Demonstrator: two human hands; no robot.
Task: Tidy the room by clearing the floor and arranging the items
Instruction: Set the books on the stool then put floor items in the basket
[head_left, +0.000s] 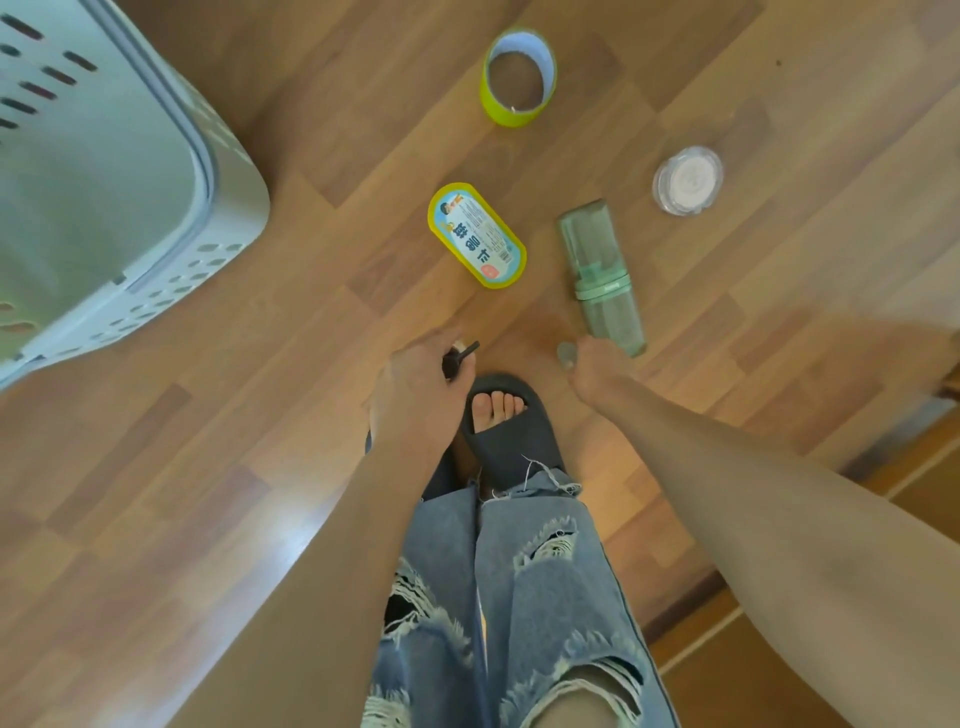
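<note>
Stands in slipper (519, 447) on floor (208, 467). Grips small dark item (457, 358) in left hand (415, 387), evidently picked up for clearing. Holds right hand (597, 371) low at case (597, 260) end, seemingly to take it; cannot tell whether closed. Notes tin (477, 235), jar (687, 180), tape (506, 115) loose on floor beyond, not yet cleared. Has basket (208, 171) far left, likely destination.

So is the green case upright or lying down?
Lying down. The green case rests lengthwise on the wooden floor, its whole long side visible from above.
</note>
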